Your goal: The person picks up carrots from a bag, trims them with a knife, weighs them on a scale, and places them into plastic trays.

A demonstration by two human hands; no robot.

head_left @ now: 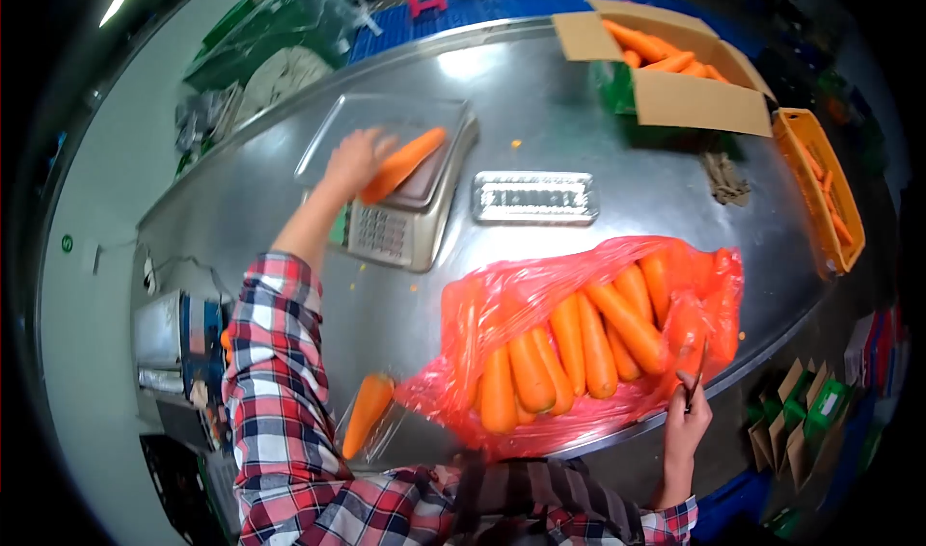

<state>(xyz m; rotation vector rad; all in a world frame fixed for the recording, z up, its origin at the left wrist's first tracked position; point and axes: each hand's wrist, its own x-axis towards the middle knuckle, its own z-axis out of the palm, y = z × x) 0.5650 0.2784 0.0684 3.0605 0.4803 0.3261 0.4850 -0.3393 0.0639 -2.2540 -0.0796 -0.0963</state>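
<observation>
My left hand [358, 160] is over the digital scale [388, 237] at the upper left. Its fingers are somewhat blurred and close around a carrot [410, 160] that slants across the scale's pan. My right hand [686, 419], at the lower right by the table edge, is closed on a thin dark tool that looks like a knife [702, 358]. Just beyond it lies an open red plastic bag [463, 368] full of large carrots [584, 343]. A metal tray [535, 198] with a patterned, slotted-looking surface sits between the scale and the bag.
Another carrot [368, 413] lies on clear plastic near my left sleeve. At the back right stands a cardboard box [699, 102] of carrots. An orange crate [815, 194] holding carrots is at the right edge, and a crumpled brown cloth [725, 177] lies near it.
</observation>
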